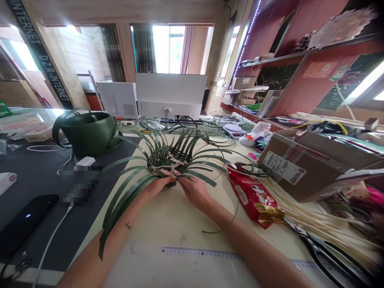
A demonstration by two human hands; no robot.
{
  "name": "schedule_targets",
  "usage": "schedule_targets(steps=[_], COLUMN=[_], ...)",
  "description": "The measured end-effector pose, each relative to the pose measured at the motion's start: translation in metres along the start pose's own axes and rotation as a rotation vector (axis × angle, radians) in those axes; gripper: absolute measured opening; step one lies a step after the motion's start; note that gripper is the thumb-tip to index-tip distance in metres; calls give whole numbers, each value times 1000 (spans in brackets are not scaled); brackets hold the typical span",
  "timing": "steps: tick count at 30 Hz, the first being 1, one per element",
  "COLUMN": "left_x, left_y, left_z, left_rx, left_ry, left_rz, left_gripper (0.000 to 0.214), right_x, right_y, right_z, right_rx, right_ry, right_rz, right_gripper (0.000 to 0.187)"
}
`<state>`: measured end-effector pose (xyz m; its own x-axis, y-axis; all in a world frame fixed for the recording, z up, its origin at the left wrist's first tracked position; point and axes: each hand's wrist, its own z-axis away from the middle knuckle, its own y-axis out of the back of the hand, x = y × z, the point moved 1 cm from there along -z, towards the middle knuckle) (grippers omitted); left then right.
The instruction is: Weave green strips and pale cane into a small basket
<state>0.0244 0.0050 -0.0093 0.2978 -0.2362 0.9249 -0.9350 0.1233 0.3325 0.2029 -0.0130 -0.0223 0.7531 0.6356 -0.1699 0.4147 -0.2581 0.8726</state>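
A half-woven basket base (pixel 169 157) of dark green strips lies on the cream mat (pixel 168 218), its loose strips fanning out on all sides. Pale cord runs through its near edge. My left hand (pixel 160 185) and my right hand (pixel 195 190) meet at that near edge, fingers pinched on the green strips and pale cord there. Long green strips (pixel 120 204) curve over my left forearm.
A coil of green strip (pixel 87 132) stands at the back left. A red snack bag (pixel 255 196), a cardboard box (pixel 295 166), pale reeds (pixel 318 224) and scissors (pixel 327 256) lie to the right. A phone (pixel 25 222) lies at left, a monitor (pixel 171 96) behind.
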Motion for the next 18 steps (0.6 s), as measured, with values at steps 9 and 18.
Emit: schedule_targets(steps=[9, 18], left_x=[-3, 9], left_y=[9, 42], left_z=[1, 9], left_rx=[-75, -291], left_ry=[-38, -88], left_rz=[-175, -153], left_gripper=[22, 19], right_x=[13, -7], right_y=[0, 7], right_z=[-9, -6], right_rx=[-136, -302], right_ry=[117, 161], right_rz=[0, 93], right_gripper=[36, 37])
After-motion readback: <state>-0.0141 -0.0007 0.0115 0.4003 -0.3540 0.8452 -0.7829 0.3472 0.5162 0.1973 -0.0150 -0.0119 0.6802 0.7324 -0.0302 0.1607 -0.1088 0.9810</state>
